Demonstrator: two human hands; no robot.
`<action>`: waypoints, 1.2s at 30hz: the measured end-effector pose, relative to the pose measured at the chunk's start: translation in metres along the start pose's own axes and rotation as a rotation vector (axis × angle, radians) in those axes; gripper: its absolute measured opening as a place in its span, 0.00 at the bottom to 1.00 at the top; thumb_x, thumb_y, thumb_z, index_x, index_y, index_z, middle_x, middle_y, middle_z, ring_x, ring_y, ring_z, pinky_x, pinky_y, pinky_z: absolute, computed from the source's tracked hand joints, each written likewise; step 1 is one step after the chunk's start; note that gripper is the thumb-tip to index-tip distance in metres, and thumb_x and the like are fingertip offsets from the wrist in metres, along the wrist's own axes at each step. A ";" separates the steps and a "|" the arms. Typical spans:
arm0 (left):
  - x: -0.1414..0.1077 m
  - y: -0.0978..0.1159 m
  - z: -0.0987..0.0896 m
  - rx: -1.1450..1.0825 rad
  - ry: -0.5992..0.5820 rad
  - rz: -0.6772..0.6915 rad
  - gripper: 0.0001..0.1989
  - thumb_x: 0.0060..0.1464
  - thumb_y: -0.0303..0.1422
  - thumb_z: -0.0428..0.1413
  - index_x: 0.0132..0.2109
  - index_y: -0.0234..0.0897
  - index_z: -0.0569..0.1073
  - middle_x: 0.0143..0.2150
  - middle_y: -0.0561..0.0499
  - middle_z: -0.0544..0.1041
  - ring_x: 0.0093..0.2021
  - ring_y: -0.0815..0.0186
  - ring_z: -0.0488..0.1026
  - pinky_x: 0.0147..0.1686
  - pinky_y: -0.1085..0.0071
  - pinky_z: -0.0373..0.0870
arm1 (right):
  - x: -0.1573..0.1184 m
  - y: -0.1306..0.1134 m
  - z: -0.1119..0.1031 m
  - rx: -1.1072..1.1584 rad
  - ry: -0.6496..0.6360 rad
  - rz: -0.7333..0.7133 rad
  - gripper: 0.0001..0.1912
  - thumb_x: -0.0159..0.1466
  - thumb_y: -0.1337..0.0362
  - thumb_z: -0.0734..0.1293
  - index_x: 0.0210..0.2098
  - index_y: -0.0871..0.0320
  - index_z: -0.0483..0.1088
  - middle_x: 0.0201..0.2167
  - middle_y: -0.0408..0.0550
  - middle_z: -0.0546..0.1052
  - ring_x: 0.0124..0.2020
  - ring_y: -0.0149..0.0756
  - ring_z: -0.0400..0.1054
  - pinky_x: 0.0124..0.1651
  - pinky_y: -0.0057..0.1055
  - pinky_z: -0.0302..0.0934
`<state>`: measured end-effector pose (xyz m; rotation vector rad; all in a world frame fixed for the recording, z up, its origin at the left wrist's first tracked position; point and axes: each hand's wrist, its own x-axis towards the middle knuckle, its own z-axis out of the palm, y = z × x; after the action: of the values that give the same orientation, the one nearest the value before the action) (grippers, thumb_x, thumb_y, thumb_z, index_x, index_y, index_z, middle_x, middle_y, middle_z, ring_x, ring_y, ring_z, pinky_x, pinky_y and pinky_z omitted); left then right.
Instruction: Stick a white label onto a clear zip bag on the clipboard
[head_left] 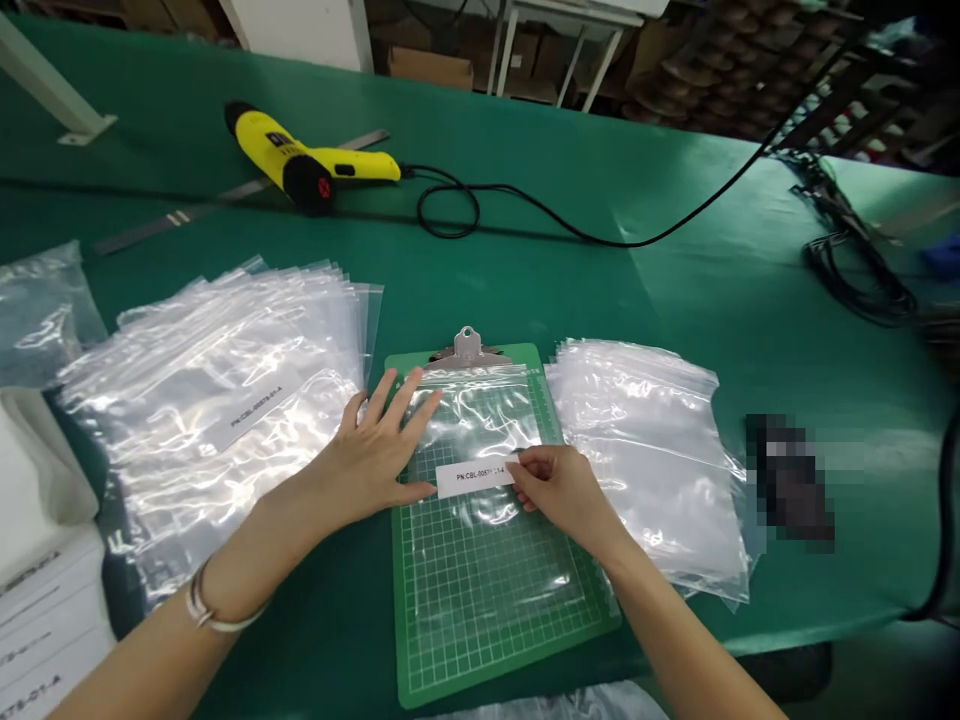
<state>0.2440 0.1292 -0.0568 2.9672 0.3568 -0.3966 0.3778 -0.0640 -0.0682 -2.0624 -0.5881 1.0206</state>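
Observation:
A clear zip-lock bag (495, 560) lies flat on a green gridded clipboard (403, 660), just below its metal clip (468, 346). My right hand (559, 490) pinches the right end of a white printed label (469, 478), which lies over the middle of the bag. Whether the label is stuck down, I cannot tell. With fingers spread, my left hand (382, 450) rests at the bag's upper left edge, its thumb tip close to the label's left end.
Stacked clear bags lie to the left (292, 440) and right (645, 450) of the clipboard; the left stack's top bag bears a label. Label sheets (52, 620) sit at lower left. Behind are a yellow heat gun (277, 150), its black cord (555, 225) and a metal ruler (187, 213).

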 end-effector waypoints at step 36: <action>-0.029 0.051 0.049 0.140 0.255 0.262 0.34 0.54 0.51 0.41 0.65 0.47 0.44 0.66 0.55 0.51 0.65 0.59 0.54 0.65 0.56 0.48 | -0.048 0.047 -0.006 -0.807 0.392 -0.387 0.33 0.64 0.49 0.58 0.64 0.57 0.51 0.66 0.61 0.43 0.65 0.65 0.27 0.58 0.65 0.35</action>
<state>0.2175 0.0663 -0.0912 3.1491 -0.0413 -0.0133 0.3577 -0.1274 -0.0799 -2.5739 -1.2646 0.1210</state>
